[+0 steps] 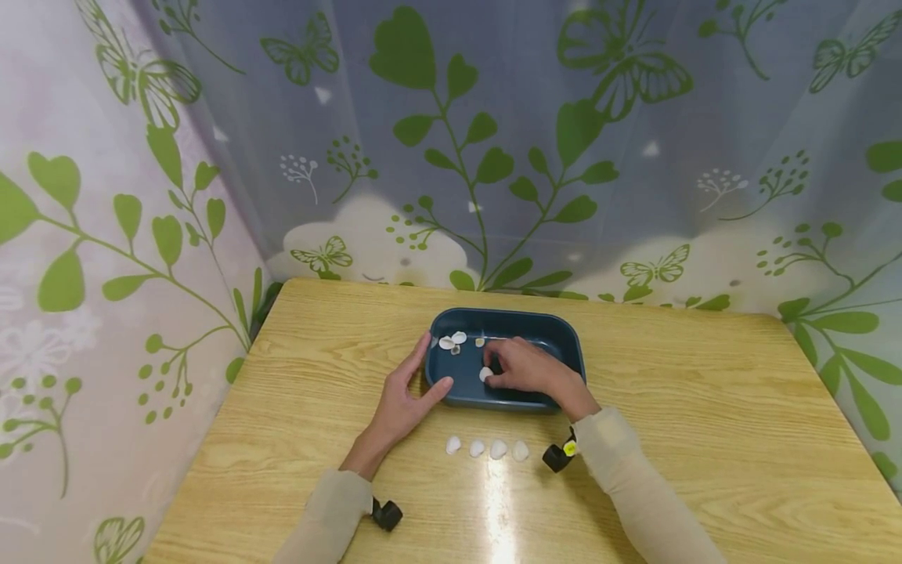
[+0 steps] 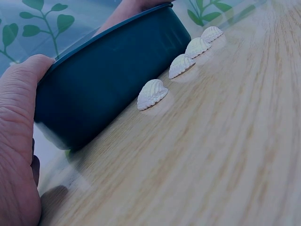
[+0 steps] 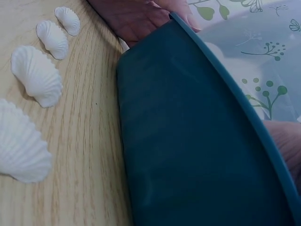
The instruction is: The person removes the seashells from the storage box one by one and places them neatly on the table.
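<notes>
A dark blue rectangular basin (image 1: 461,388) with rounded corners stands on the table. My left hand (image 1: 400,406) rests against its left end, fingers straight along the side and thumb over the front rim. Inside the basin, my right hand (image 1: 524,366) pinches a white seashell (image 1: 485,374) between thumb and fingers. White shells (image 1: 452,341) lie at the basin's left end, with a small brownish shell (image 1: 455,350) beside them and another small pale one (image 1: 480,342) nearer the right hand. In the right wrist view the basin wall (image 3: 188,132) hides the right fingertips.
Several ribbed white shells (image 1: 498,449) lie in a row on the wooden table (image 1: 705,407), in front of the basin. Patterned curtains (image 1: 493,157) hang behind the table and at its left. A small black wrist camera (image 1: 557,457) sits under each forearm.
</notes>
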`<state>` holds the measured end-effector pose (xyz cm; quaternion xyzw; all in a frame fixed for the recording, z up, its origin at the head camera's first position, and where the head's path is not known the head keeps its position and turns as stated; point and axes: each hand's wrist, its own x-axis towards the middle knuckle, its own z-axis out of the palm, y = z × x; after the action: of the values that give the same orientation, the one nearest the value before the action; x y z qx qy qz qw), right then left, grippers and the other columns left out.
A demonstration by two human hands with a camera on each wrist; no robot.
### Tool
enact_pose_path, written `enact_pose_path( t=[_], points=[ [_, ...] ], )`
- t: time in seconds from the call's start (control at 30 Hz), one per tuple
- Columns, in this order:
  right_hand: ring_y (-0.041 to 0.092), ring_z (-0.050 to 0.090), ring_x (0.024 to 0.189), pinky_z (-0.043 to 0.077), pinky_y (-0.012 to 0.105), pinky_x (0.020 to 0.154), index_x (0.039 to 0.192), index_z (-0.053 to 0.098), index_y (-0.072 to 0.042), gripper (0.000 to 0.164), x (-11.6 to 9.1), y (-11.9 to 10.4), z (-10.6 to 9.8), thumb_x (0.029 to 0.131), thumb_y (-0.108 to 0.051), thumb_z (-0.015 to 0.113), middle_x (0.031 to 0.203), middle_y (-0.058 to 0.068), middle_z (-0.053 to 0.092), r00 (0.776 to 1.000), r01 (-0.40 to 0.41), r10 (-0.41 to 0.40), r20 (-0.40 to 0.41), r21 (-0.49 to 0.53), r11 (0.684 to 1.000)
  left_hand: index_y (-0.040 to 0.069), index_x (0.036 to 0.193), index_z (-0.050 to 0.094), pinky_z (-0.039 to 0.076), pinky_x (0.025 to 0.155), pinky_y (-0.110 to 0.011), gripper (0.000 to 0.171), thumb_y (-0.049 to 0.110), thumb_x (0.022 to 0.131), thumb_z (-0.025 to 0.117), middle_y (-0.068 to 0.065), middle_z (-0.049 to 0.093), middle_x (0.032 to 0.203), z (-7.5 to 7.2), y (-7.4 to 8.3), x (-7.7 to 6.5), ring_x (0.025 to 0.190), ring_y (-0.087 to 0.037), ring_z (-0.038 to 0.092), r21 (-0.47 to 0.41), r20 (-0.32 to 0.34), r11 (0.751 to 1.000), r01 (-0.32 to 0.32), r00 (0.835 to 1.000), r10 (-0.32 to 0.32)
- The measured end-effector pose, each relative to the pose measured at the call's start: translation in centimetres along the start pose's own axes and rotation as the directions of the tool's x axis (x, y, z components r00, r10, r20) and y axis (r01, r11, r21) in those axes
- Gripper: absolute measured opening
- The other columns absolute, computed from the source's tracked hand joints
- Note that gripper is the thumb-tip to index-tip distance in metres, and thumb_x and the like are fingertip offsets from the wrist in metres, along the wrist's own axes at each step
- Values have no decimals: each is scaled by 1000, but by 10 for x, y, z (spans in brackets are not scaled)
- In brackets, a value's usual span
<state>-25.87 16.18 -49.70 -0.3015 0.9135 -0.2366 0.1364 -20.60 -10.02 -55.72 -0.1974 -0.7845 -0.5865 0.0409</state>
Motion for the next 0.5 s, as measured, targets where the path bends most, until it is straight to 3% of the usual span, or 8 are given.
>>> enact_pose_path(
  t=[0.2,0.5],
  points=[
    [9,49,58,41,26,56,103,68,-12,19,-1,-2,1,93,-22,81,72,-5,56,1000,-19,19,4,-6,1000,17,167,28,23,128,-49,82,29,99,74,0,29,170,0,0,0,158,-23,25,1,2,1000,1,1000,-1],
    [10,50,58,44,27,56,102,71,-10,20,-2,-1,1,92,-24,81,72,-4,58,999,-50,49,13,8,999,19,167,28,23,129,-40,83,30,99,75,8,28,170,0,0,0,157,-13,24,1,6,1000,26,1000,-26]
  ],
)
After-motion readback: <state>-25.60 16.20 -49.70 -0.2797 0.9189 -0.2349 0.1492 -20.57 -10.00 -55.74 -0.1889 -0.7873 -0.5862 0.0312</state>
